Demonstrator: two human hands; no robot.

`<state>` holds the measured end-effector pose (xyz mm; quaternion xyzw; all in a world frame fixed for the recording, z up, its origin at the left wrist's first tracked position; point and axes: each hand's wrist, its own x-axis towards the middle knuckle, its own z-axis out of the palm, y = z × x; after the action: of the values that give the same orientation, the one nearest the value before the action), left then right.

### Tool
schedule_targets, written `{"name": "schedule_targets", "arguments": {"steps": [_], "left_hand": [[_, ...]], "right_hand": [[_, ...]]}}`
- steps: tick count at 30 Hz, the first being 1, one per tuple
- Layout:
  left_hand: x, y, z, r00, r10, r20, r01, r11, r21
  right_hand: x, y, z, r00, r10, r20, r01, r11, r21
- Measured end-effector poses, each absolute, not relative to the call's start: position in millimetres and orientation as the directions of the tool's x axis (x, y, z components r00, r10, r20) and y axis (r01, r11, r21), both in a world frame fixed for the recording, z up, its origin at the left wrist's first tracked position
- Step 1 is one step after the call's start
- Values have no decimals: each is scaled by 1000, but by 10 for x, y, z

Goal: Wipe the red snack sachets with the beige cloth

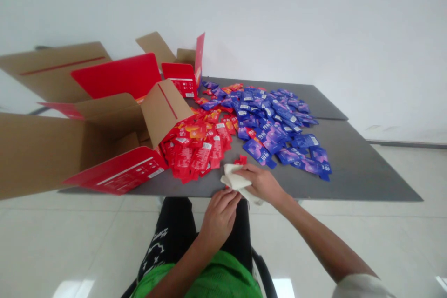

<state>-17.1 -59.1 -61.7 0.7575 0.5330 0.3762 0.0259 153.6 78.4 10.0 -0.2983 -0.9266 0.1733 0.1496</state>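
My right hand point(262, 182) is closed on a small white cloth bag point(233, 180) at the near edge of the grey table point(363, 172), and a red sachet point(240, 160) sticks up just beyond its fingers. My left hand point(219, 214) sits right below the bag, fingers curled and pinching at its lower edge. A heap of red sachets point(197, 146) lies just left of the hands. Further back and to the right, a wide spread of blue sachets point(275, 128) covers the table.
A large open cardboard box point(45, 149) with red-printed flaps lies at the left, its mouth toward the red heap. A second open box point(179, 67) stands behind it. White wall behind, pale tiled floor below. My legs and a green shirt show at the bottom.
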Motion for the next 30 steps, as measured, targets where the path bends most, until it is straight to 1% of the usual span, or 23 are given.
{"name": "schedule_targets", "arguments": {"steps": [3, 5, 6, 8, 10, 12, 13, 15, 18, 20, 21, 23, 25, 27, 28, 30], "left_hand": [[-180, -587, -622, 164, 817, 553, 787, -446, 426], [-181, -586, -623, 160, 817, 554, 790, -442, 425], [-180, -587, -622, 160, 817, 554, 789, -443, 426], [-175, -594, -616, 161, 822, 547, 787, -441, 431], [-170, -602, -606, 148, 836, 528, 791, -420, 444], [-170, -607, -596, 139, 846, 516, 795, -406, 451], [-172, -606, -593, 143, 844, 516, 794, -410, 450], [-179, -600, -593, 159, 831, 534, 786, -433, 440], [-185, -586, -602, 163, 818, 552, 777, -451, 438], [-183, -583, -608, 156, 817, 556, 777, -449, 442], [-180, -584, -608, 155, 817, 556, 776, -449, 443], [-174, -591, -602, 151, 823, 547, 779, -440, 447], [-172, -600, -591, 137, 836, 532, 783, -420, 458], [-175, -605, -581, 131, 845, 519, 787, -407, 465], [-178, -605, -578, 138, 846, 515, 786, -410, 463], [-185, -601, -579, 163, 838, 520, 782, -431, 450]], "right_hand": [[1526, 1079, 151, -680, 715, 163, 646, 689, -328], [1550, 1154, 207, -636, 748, 188, 693, 661, -288], [1564, 1122, 226, -635, 742, 213, 685, 669, -290], [1589, 943, 229, -682, 689, 246, 609, 721, -330], [1599, 723, 188, -760, 608, 230, 506, 775, -379], [1587, 613, 133, -810, 556, 188, 448, 792, -414], [1575, 630, 112, -810, 561, 172, 455, 786, -420], [1549, 798, 98, -772, 616, 154, 521, 754, -400], [1543, 1144, 159, -690, 709, 144, 649, 694, -312], [1565, 1209, 216, -663, 729, 169, 680, 681, -273], [1579, 1162, 235, -664, 724, 187, 672, 688, -275], [1607, 946, 238, -698, 685, 210, 613, 723, -321], [1623, 697, 201, -760, 625, 181, 531, 756, -382], [1617, 581, 154, -795, 589, 143, 490, 764, -420], [1607, 604, 136, -794, 593, 130, 497, 758, -421], [1586, 795, 127, -758, 642, 118, 559, 732, -388]]}}
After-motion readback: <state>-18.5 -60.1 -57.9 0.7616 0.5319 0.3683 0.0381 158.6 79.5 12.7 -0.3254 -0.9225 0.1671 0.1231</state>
